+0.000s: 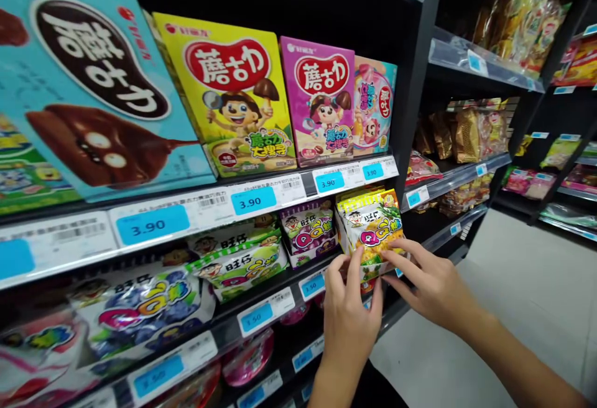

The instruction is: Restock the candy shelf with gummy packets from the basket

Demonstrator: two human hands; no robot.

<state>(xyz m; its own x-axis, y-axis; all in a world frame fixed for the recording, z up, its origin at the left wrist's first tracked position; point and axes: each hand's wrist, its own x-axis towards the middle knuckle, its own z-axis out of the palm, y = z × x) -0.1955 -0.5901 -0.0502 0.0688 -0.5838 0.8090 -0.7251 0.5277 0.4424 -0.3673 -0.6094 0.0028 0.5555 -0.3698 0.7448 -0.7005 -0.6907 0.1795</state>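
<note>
A display box of gummy candy packets [373,226] with yellow and white wrappers stands at the right end of the second shelf. My left hand [352,302] is at its lower left front, fingertips pressed on the front and thumb low beneath. From the right, my right hand [431,280] holds the lower right front, fingers on the packet face and thumb under the edge. Immediately left sits a box of purple gummy packets [309,231]. Green gummy packets [247,265] and blueberry gummy packets [144,308] lie farther left.
Above, chocolate boxes in blue [107,159], yellow [242,109] and pink [319,100] line a shelf edged with price tags [254,201]. A black upright [417,72] separates the right-hand shelves, which carry gold bags [466,134]. Pale floor [508,308] shows at right.
</note>
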